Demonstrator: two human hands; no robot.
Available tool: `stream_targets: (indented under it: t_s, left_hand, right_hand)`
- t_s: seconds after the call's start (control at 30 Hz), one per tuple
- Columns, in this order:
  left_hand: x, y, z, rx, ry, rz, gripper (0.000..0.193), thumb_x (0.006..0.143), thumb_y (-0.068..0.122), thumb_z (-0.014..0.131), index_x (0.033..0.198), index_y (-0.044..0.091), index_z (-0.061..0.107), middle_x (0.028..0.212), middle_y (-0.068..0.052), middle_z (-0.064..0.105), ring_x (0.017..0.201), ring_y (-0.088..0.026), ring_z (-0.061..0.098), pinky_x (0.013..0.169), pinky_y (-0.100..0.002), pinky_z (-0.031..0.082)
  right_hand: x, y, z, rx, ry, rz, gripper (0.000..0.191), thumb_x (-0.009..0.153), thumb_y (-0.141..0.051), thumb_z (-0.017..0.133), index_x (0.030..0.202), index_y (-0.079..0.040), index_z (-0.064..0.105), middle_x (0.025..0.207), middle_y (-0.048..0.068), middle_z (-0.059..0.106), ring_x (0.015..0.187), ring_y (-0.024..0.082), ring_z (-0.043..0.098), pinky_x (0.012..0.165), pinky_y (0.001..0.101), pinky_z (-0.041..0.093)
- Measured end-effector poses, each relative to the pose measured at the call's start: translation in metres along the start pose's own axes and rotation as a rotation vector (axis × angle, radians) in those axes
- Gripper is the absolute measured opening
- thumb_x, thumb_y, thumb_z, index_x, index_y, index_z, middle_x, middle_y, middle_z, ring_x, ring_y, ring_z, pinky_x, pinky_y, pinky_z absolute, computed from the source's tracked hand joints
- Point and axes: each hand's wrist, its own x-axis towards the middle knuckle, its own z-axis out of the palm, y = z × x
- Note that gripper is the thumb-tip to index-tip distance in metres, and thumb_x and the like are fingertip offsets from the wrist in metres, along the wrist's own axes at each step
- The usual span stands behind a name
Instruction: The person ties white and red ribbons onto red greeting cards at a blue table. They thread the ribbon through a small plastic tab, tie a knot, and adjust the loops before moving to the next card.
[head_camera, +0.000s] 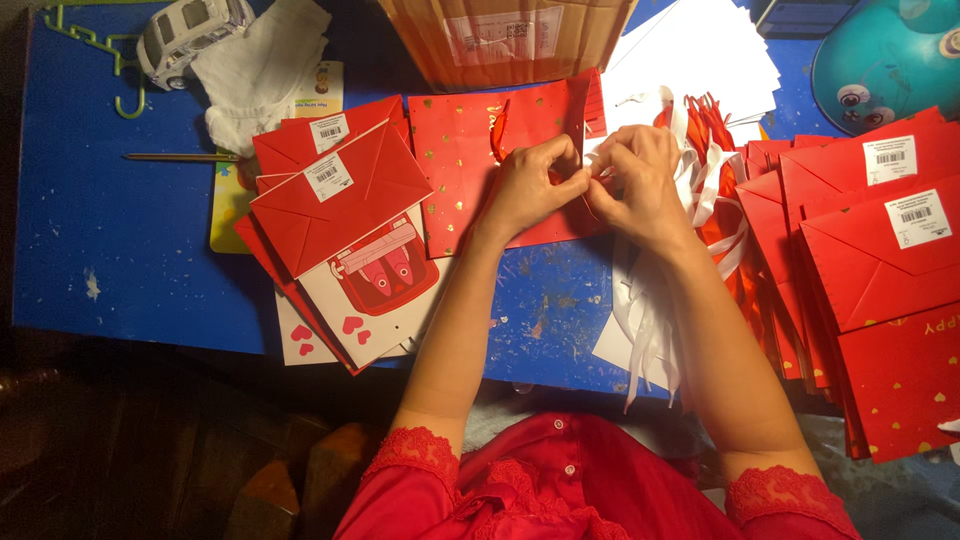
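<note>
Both hands met over a flat red paper bag (470, 150) with gold hearts, lying on the blue table (110, 240) just in front of a cardboard box (505, 40). Left hand (530, 185) rested on the bag's right edge, fingers curled and pressed together with the thumb, pinching something small at that edge. Right hand (640, 185) touched the left at the fingertips, fingers bent and closed on a white ribbon (600, 155) at the same spot; could not tell exactly how much of the ribbon sat inside the grip. More white ribbons (650, 330) trailed below the right wrist, over the table's near edge. Left of the bag, a fanned pile of folded red bags (340, 190) with white stickers, a white card with red hearts (375, 300) on top of its lower part. Right of the hands, a larger stack of red bags (880, 260), overlapping and reaching the table's right side. Further back: white paper sheets (700, 50), a teal round thing with cartoon eyes (890, 60), a white toy car (190, 35), a green hanger (90, 40), and a thin stick (180, 157).
</note>
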Motion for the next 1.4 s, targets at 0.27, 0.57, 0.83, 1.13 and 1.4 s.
stream_targets:
  t_s: [0.27,0.57,0.83,1.13,1.4]
  left_hand:
    - [-0.0005,-0.0007,0.0016,-0.012,-0.008,-0.010,0.024,0.086,0.019,0.075,0.081,0.003,0.057,0.071,-0.006,0.070,0.068,-0.013,0.068,0.065,-0.031,0.056]
    - [-0.0014,0.0036,0.0001,0.058,-0.014,-0.023,0.027,0.088,0.023,0.077,0.083,0.004,0.059,0.074,-0.006,0.072,0.070,-0.015,0.071,0.067,-0.031,0.055]
    - [-0.0020,0.0013,0.0010,0.065,-0.015,0.008,0.027,0.086,0.024,0.078,0.084,0.004,0.060,0.079,-0.007,0.075,0.076,-0.018,0.075,0.072,-0.033,0.058]
    - [-0.0019,0.0031,0.0013,0.052,-0.010,-0.004,0.027,0.088,0.026,0.076,0.084,0.004,0.061,0.080,-0.006,0.075,0.079,-0.018,0.076,0.073,-0.033,0.058]
    - [-0.0017,0.0042,-0.0010,0.060,-0.028,-0.011,0.026,0.087,0.026,0.076,0.085,0.005,0.061,0.080,-0.005,0.075,0.080,-0.018,0.076,0.075,-0.033,0.058]
  right_hand:
    - [-0.0038,0.0079,0.0011,0.063,0.058,0.134,0.017,0.088,-0.007,0.072,0.100,-0.006,0.060,0.111,0.010,0.057,0.111,0.029,0.051,0.102,0.0406,0.040]
    - [-0.0030,-0.0003,-0.0011,0.016,-0.032,0.013,0.021,0.084,-0.016,0.075,0.101,-0.007,0.065,0.117,0.011,0.060,0.116,0.031,0.047,0.105,0.0469,0.032]
    - [-0.0061,0.0092,0.0018,0.051,0.024,0.148,0.016,0.092,-0.015,0.075,0.099,-0.007,0.063,0.114,0.011,0.058,0.114,0.031,0.052,0.103,0.0409,0.039]
    - [-0.0043,0.0003,-0.0026,0.023,-0.009,0.004,0.021,0.086,-0.016,0.076,0.101,-0.008,0.064,0.118,0.009,0.059,0.116,0.031,0.050,0.105,0.0449,0.032]
    - [-0.0054,0.0043,0.0025,0.044,-0.013,0.060,0.017,0.086,-0.015,0.078,0.094,-0.008,0.065,0.114,0.008,0.060,0.113,0.030,0.051,0.103,0.0434,0.035]
